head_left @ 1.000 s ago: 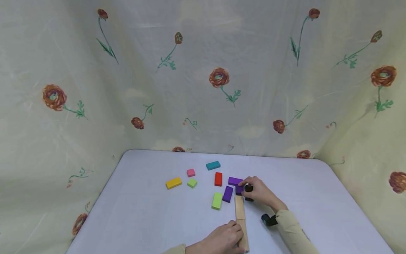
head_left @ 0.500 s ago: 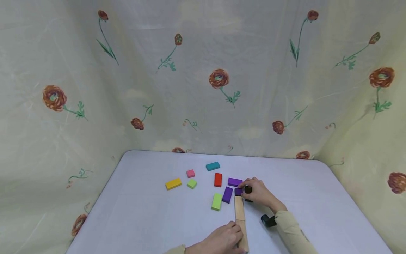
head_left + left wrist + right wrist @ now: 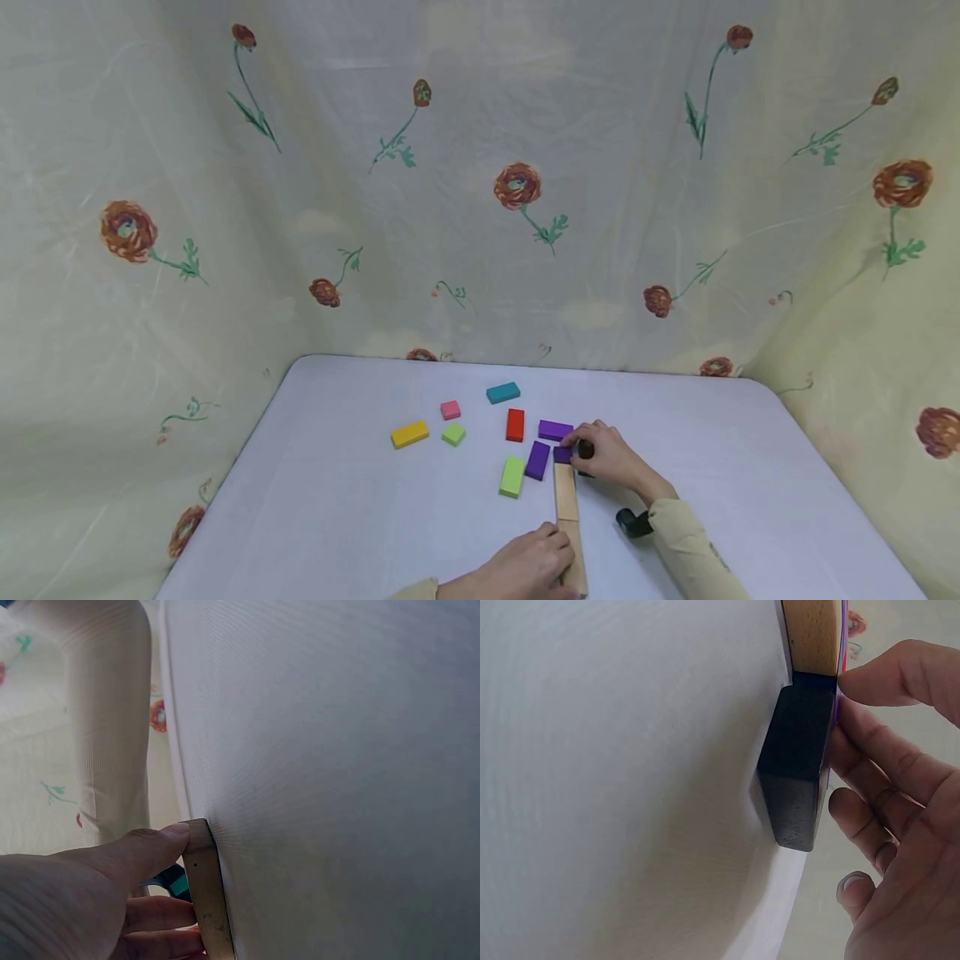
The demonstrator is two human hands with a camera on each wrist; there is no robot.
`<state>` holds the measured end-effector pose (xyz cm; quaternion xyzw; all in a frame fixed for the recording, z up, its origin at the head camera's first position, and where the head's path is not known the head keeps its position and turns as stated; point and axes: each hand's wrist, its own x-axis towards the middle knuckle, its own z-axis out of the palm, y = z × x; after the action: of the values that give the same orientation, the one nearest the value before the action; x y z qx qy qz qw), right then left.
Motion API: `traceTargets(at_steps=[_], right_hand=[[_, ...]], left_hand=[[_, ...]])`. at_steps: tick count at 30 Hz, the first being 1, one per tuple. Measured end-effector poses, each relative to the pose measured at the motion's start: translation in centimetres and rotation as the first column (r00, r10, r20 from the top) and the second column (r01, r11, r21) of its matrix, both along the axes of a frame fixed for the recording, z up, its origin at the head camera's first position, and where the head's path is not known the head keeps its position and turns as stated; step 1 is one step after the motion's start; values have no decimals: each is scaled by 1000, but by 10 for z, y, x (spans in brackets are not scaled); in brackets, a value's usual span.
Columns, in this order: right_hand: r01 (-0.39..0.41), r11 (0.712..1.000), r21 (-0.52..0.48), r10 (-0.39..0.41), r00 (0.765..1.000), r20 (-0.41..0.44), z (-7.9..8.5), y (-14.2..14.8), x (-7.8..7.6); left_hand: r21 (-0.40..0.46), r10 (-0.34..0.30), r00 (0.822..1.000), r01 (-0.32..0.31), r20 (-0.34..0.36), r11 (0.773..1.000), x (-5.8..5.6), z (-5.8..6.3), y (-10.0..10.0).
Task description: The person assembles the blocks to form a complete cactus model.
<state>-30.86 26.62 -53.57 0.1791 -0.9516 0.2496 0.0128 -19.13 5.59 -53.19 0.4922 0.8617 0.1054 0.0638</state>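
Note:
Two plain wooden blocks lie end to end in a row: the far one (image 3: pixel 566 492) and the near one (image 3: pixel 577 571). My left hand (image 3: pixel 525 562) grips the near one; the left wrist view has the thumb (image 3: pixel 161 844) on its end and fingers along its side. At the row's far end my right hand (image 3: pixel 611 457) pinches a small purple block (image 3: pixel 562 455) right at the wood. A black block (image 3: pixel 799 739) stands beside the purple one, partly hidden by the right hand in the head view.
Left of the row lie a purple block (image 3: pixel 537 461), a lime block (image 3: pixel 512 477) and a red block (image 3: pixel 515 425). Another purple block (image 3: pixel 555 430) is just beyond. Farther off are teal (image 3: pixel 503 392), pink (image 3: pixel 450 409), small green (image 3: pixel 453 434) and yellow blocks (image 3: pixel 410 434).
My right hand has drawn the small purple block slightly nearer, against the wooden row's far end, and less of it shows. The left hand keeps its place on the near wooden block.

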Motion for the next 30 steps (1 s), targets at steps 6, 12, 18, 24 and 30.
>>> traceTargets(at_steps=[6,12,18,24,30], right_hand=[[7,1000,-23,-6,1000,17,0,-1,0],[19,998,-61,-16,999,46,2,2,2],[39,993,-107,-33,998,57,2,10,1],[-6,988,-156,3,1000,-18,5,17,-1],[1,988,-156,-5,1000,-22,10,23,2]], left_hand=[[-6,10,1000,-9,25,1000,0,0,0],[-20,19,999,-18,49,1000,0,2,0],[-22,14,999,-13,30,1000,1,2,1],[-23,20,1000,-19,20,1000,1,1,1],[-19,18,1000,-17,11,1000,1,1,1]])
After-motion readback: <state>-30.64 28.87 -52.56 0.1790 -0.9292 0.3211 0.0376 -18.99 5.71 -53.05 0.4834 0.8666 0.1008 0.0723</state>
